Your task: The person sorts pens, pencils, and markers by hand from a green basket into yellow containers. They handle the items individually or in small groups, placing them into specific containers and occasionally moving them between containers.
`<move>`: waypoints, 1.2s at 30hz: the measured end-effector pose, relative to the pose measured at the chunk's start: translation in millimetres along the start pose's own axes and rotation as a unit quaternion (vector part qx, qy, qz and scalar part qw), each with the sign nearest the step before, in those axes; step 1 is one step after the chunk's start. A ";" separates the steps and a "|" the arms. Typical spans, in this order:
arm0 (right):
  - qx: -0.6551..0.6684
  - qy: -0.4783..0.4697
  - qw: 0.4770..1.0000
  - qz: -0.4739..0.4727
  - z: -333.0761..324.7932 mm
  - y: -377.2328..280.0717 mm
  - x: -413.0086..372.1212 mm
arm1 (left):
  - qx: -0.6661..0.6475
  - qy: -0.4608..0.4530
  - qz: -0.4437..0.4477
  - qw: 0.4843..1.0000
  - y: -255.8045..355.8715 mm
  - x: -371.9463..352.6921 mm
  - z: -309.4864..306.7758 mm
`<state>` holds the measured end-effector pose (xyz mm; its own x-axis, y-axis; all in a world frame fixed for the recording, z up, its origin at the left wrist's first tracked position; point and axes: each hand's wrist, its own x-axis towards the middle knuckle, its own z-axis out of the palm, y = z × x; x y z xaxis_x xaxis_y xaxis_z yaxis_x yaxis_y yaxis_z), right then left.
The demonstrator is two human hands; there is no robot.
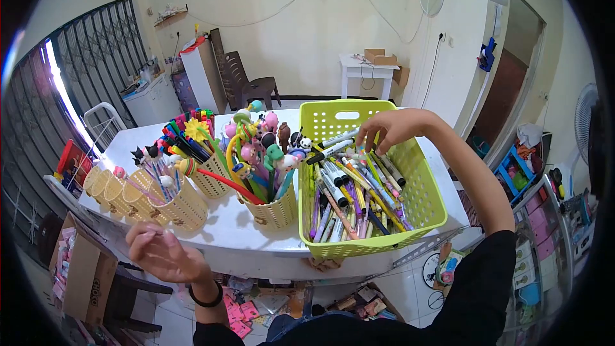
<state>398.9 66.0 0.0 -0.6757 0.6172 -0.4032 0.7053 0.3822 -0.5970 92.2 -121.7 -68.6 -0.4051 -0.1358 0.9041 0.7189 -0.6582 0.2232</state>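
We read "CHOCO" on a carton (91, 270).
Our right hand (396, 128) curls half-open over basket (424, 200) pens (349, 195); our left hand (163, 253), half-open near a cup (187, 210); we can't tell either's hold.

Table (221, 223) across mid-frame. On it, right of centre, basket (430, 208) with markers (355, 187) inside. Just left of basket, pen cup (277, 216); behind and left of that, marker cup (210, 182). Row of cups (126, 202) toward left end. Behind table: chair (240, 80) upper left of centre; side table (385, 73) upper right, box (379, 57) on top.
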 end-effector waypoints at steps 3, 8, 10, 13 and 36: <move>-0.111 0.044 0.993 -0.014 10.2 2.2 6.7 | -0.038 -0.018 -0.012 0.999 15.7 -8.1 15.1; -0.200 0.076 0.976 -0.045 19.1 -2.7 7.0 | -0.143 -0.185 0.011 0.972 37.8 -17.7 31.2; -0.165 0.074 0.981 -0.071 16.2 0.2 3.8 | -0.236 -0.251 0.004 0.939 43.8 -24.3 38.8; 0.006 0.059 0.991 -0.119 12.9 -10.1 -8.2 | -0.207 -0.357 0.052 0.910 60.2 -15.9 54.0; 0.058 0.088 0.973 -0.207 30.6 -36.0 -16.5 | -0.160 -0.549 -0.172 0.802 67.2 -13.4 114.6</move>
<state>378.1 21.0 6.9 -0.8422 0.5391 0.0063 0.3455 0.5486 -0.7614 210.7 -79.3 -24.0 0.3201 0.7133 0.6235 0.4185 -0.6969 0.5824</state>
